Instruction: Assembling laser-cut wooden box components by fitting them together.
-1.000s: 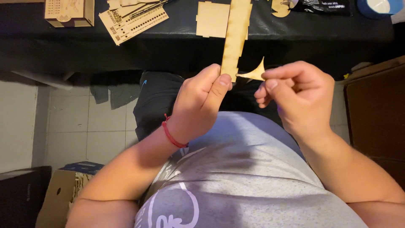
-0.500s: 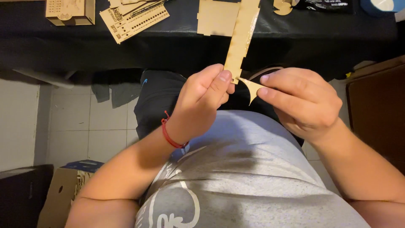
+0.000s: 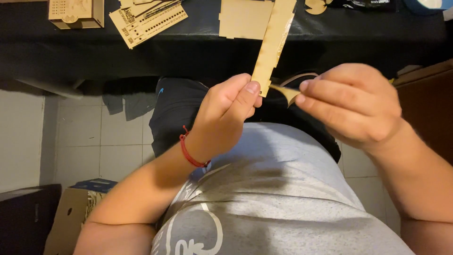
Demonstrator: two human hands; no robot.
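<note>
My left hand (image 3: pixel 226 111), with a red cord at the wrist, pinches the lower end of a long pale wooden strip with notched edges (image 3: pixel 274 42), which stands upright and leans slightly right. My right hand (image 3: pixel 349 104) pinches a small thin tan piece with a curved, pointed shape (image 3: pixel 284 91). That piece's tip touches the strip's lower end beside my left thumb. Both hands hover above my lap, over a grey shirt and dark shorts.
A table with a black cloth (image 3: pixel 198 47) runs across the top, carrying flat wooden sheets (image 3: pixel 243 19), a perforated wooden panel (image 3: pixel 148 19) and a small wooden box (image 3: pixel 75 12). A cardboard box (image 3: pixel 71 217) sits on the tiled floor at lower left. A brown cabinet (image 3: pixel 424 99) stands right.
My right hand has turned the small piece and brought it lower against the strip's bottom end. The strip has tilted a little more to the right.
</note>
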